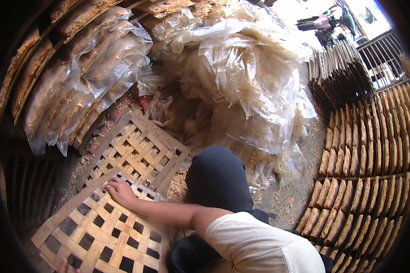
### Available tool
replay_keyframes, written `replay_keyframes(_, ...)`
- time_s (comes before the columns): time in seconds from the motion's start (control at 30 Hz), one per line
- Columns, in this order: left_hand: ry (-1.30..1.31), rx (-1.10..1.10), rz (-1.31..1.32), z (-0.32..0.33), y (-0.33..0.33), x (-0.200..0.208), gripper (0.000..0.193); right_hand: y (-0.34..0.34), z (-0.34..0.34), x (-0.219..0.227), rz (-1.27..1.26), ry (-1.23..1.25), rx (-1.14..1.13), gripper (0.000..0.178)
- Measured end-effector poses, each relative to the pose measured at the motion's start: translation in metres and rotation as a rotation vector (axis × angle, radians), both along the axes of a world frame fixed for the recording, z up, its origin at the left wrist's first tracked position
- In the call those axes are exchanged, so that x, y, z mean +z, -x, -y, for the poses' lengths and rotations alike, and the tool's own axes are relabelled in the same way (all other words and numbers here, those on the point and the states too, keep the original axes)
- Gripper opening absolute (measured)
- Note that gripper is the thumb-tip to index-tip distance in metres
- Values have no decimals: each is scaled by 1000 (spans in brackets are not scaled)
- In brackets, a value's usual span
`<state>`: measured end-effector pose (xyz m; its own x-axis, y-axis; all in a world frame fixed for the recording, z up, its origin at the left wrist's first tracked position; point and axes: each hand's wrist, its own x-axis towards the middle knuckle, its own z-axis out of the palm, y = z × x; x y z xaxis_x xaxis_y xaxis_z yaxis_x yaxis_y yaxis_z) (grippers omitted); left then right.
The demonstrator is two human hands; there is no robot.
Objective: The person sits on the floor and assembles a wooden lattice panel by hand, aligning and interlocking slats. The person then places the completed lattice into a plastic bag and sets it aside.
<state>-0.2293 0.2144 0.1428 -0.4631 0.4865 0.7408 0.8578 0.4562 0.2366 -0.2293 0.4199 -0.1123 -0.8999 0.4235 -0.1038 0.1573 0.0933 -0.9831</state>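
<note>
A woven bamboo tray [92, 245] with a wooden frame and square gaps lies tilted in front of me at the lower left. My right hand [121, 193] grips its far edge, the arm reaching across from the right. At the tray's near left edge only a few fingers of my left hand [61, 265] show, holding the frame; the lower picture edge cuts off the rest. Just beyond lies a second woven tray [139, 150], partly under the first one's far edge.
A large heap of crumpled clear plastic sheets [246, 68] fills the far middle. Plastic-wrapped slabs [91, 86] lean at the far left. Rows of upright slabs [351, 154] stand on the right, below dark stacked panels [339, 68]. Crumbs [177, 186] litter the floor.
</note>
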Motion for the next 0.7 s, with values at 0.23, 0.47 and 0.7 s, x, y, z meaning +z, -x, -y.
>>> replay_keyframes(0.23,-42,-37,-31,-14,5,-6,20,4,7,-9,61,90,2,35)
replay_keyframes(0.47,-53,-60,-44,-12,10,-10,26,5,-8,-9,268,-96,168,38)
replay_keyframes(0.7,-59,-69,-73,-3,10,-7,32,4,1,-28,141,-85,61,48)
